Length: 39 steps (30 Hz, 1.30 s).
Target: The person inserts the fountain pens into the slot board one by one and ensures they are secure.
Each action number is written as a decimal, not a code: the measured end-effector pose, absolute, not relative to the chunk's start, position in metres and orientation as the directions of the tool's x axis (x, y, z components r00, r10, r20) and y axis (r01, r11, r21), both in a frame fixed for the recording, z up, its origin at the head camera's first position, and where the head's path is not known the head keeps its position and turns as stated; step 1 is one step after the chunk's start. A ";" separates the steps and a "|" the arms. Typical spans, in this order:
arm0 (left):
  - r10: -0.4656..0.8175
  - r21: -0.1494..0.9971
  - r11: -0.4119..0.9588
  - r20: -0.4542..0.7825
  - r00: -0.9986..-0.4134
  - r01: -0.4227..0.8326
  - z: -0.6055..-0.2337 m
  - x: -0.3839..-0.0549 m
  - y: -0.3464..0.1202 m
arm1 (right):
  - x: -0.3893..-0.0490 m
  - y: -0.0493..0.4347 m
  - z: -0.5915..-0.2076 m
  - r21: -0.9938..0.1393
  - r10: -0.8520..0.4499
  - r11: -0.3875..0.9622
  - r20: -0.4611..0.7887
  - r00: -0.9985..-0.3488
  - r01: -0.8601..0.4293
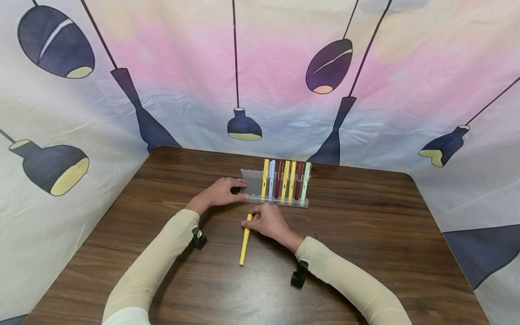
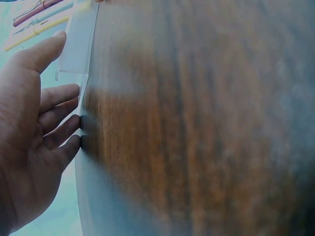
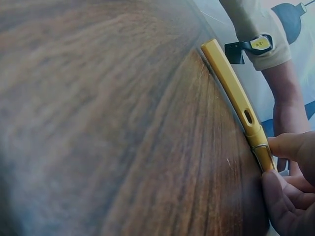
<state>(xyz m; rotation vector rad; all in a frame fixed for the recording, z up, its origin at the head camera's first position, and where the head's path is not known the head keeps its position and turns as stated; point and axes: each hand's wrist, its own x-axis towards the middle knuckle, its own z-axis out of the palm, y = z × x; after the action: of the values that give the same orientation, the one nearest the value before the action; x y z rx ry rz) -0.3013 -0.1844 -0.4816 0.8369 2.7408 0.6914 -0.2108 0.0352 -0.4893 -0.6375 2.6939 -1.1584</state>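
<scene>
A clear pen stand (image 1: 253, 184) sits toward the back of the table, with several clip pens leaning side by side in its right part. My left hand (image 1: 224, 191) is at the stand's left end, thumb by the front ledge and fingers fairly straight; in the left wrist view the thumb overlaps the clear plastic (image 2: 78, 54). Between thumb and fingertips, my right hand (image 1: 268, 220) pinches a yellow pen (image 1: 245, 246) by its cap end, in front of the stand. The barrel (image 3: 229, 76) points back toward me, close over the wood, and the metal clip is partly covered.
The standing pens include a light blue pen (image 1: 271, 179), a dark red pen (image 1: 278, 180) and a mint green pen (image 1: 305, 183) at the right end. Behind the brown wooden table (image 1: 365, 225) hangs a cloth backdrop (image 1: 276, 58) printed with lamps.
</scene>
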 end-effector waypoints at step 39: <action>0.578 0.471 0.732 -0.049 -0.814 0.492 -0.484 -0.304 -0.185 | -0.208 0.052 -0.475 -0.859 -0.383 0.481 -0.025 -0.923 -0.177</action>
<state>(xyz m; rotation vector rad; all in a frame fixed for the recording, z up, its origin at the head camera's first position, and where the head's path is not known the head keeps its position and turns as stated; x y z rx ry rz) -0.3037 -0.1851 -0.4841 0.8558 2.7416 0.6644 -0.2084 0.0521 -0.4746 -0.4827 2.5138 -1.4199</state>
